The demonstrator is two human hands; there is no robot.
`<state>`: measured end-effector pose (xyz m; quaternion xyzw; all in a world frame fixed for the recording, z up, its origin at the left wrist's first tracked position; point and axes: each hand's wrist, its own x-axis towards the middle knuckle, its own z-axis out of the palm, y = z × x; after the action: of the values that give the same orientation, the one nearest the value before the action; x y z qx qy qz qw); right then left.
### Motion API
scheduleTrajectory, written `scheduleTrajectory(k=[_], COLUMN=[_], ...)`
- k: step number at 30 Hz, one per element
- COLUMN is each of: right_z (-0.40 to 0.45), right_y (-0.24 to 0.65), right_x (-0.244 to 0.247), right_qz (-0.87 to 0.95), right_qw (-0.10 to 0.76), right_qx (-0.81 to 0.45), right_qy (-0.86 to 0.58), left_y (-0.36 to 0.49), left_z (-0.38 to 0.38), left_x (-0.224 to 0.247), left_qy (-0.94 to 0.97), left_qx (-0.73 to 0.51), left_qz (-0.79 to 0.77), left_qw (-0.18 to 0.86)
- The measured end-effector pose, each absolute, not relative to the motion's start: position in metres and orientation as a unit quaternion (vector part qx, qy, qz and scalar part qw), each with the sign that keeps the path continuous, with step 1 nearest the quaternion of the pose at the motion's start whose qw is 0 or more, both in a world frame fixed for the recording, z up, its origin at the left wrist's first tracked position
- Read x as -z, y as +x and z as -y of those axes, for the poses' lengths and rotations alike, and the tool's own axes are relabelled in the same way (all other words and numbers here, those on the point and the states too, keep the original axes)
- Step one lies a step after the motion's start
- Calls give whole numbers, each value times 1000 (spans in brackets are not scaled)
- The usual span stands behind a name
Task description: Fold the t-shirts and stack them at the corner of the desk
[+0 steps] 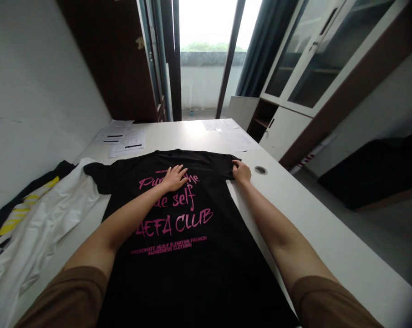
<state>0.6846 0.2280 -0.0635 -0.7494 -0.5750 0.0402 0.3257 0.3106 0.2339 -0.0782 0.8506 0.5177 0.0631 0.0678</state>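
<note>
Black T-shirt (199, 287), pink lettering: spread flat on white table (315, 218), sleeves outward. Left hand (175, 178): fingers loosely spread, resting on the print, gripping nothing. Right hand (241, 171): fingers curled, pinching right-side sleeve hem. Papers (127, 142): beyond, far left.

- Black T-shirt (199, 282): lower part cut off by the bottom edge
- Pink lettering (194, 219): partly hidden under the left hand (175, 177) and its forearm (134, 205)
- Right hand (241, 171): fingertips partly hidden at the shirt's edge, grip unclear
- Brown sleeves (79, 296): cut off at the bottom
- White garment (48, 223): runs out of view at left, partly covering a yellow-marked black cloth (26, 200)
- Papers (127, 141): print too small to read
- Cabinet (294, 86): top cut off
</note>
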Motion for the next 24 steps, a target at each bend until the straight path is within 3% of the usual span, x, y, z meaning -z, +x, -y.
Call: scheduleTrajectory(k=[7,16,24], right_z=[-225,-214,-217], right_y=[691,694,707], right_x=[55,52,67], right_qz=[615,542,491], right_qw=[386,501,596], right_qx=[-142,-172,-185], right_qy=[-672,-653,-608], left_y=[364,436,454], left_z=[-170,20,97], left_x=[64,30,7], left_qy=[864,977,993], left_qx=[-78,-80,-59], left_qz=[-494,-178,-105], left_qw=[64,82,15])
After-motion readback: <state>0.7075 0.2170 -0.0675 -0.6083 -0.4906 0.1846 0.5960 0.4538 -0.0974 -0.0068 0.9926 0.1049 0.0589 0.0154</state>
